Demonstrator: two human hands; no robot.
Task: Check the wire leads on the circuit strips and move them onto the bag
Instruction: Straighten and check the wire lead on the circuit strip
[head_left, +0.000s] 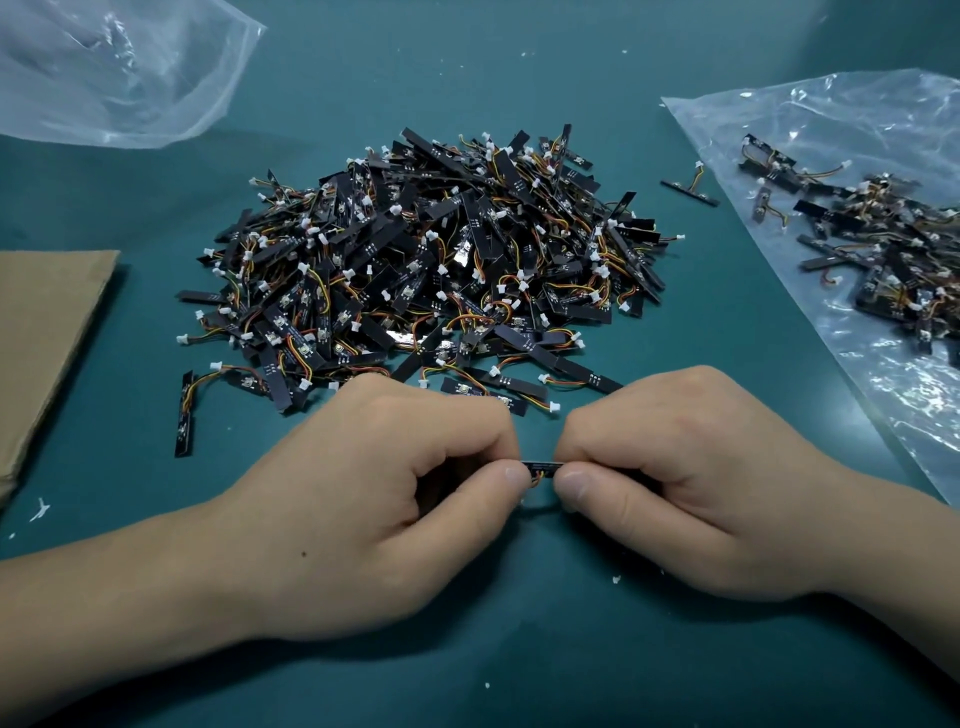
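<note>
1. Fingers (511, 475) of both hands are curled in and pinching one circuit strip (543, 464) between them: left hand (374, 499) on its left end, right hand (675, 483) on its right end. It is held low over the near middle of the surface, thumbs towards the camera. That grip looks chosen to keep the strip steady and turned so the solder end can be read.
2. Biggest thing in play is the teal surface (519, 649), and both forearms look propped on it, which would steady the close work.
3. Dead centre, just beyond the hands, sits the pile (426, 270) of unchecked strips, close enough to pick from without stretching.
4. Over on the right lies the clear bag (779, 130), spread flat as a landing mat, with a smaller heap of checked strips (893, 249) on it. By my read, most of the job is ahead.
5. Far left, a second bag (104, 78) lies crumpled, and nothing shows in it.
6. Left edge: a cardboard sheet (47, 338), lying flat, out of the action.
7. Between pile and bag, a stray strip (690, 191) lies alone on the surface, just short of the bag's edge.
8. Smallest of all: the wire leads (537, 475), orange and yellow, hang from the held strip in the gap between the thumbs, right where the eyes can check them.
</note>
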